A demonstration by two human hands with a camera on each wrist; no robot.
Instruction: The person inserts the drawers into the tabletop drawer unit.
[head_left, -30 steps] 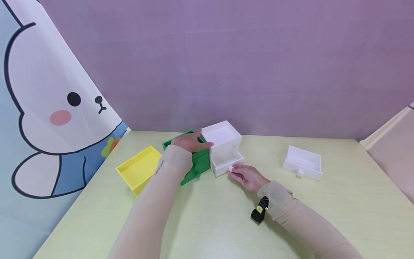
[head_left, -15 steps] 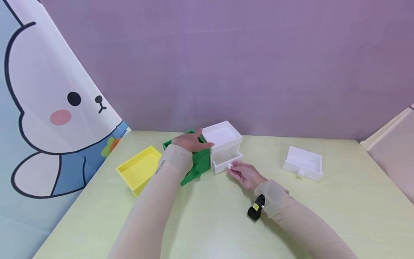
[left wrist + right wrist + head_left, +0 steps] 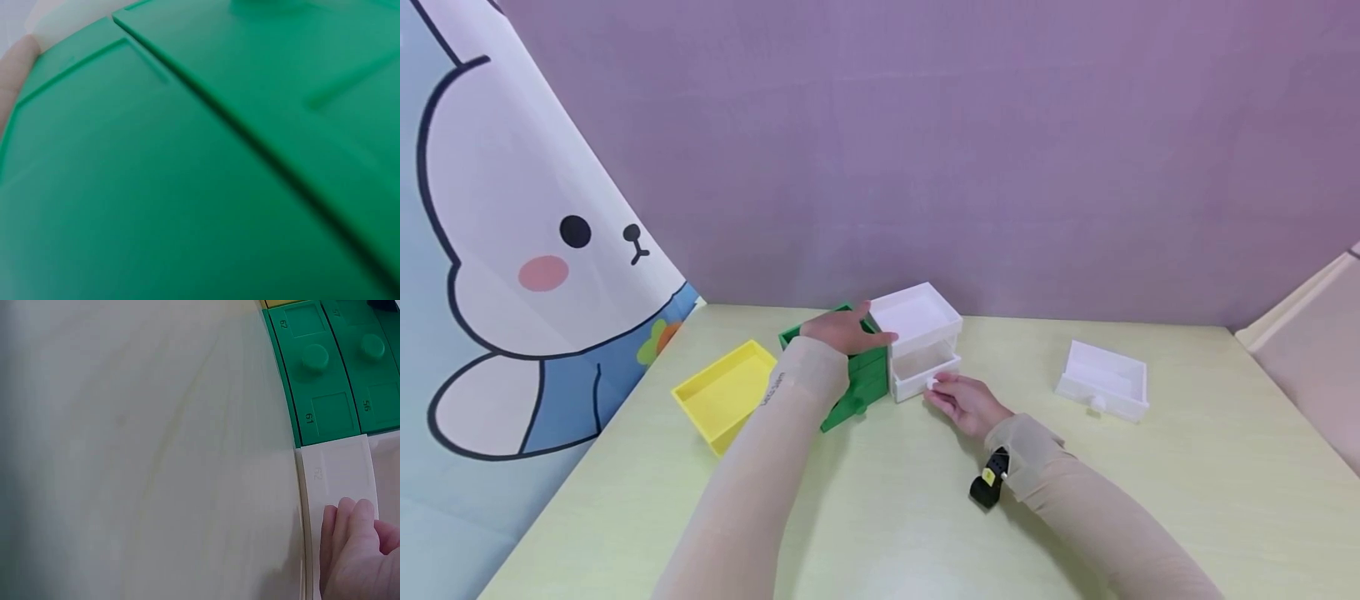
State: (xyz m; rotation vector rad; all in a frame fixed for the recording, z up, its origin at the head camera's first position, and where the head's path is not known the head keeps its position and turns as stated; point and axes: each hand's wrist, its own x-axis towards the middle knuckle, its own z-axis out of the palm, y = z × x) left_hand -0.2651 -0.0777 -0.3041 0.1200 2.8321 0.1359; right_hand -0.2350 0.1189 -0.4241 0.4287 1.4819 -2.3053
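Note:
My right hand (image 3: 966, 406) pinches the small white knob (image 3: 932, 384) of a white drawer (image 3: 913, 386). That drawer sits low in a white drawer cabinet (image 3: 916, 318) and stands partly out. In the right wrist view, the fingertips lie against the front of the white drawer (image 3: 337, 469), hiding its knob. Over a green drawer cabinet (image 3: 868, 379) to the left, my left hand (image 3: 842, 331) lies with thumb and forefinger spread, their tips at the white cabinet's left edge. Green drawer fronts (image 3: 156, 187) fill most of the left wrist view.
A yellow open box (image 3: 726, 392) stands to the left, partly behind my left sleeve. Another white drawer (image 3: 1105, 379), with a knob, lies loose on the table at the right. A purple cloth (image 3: 925, 167) rises behind the table's far edge.
My right hand has moved slightly back and left, pushing the white drawer further into its cabinet. My left hand keeps its place.

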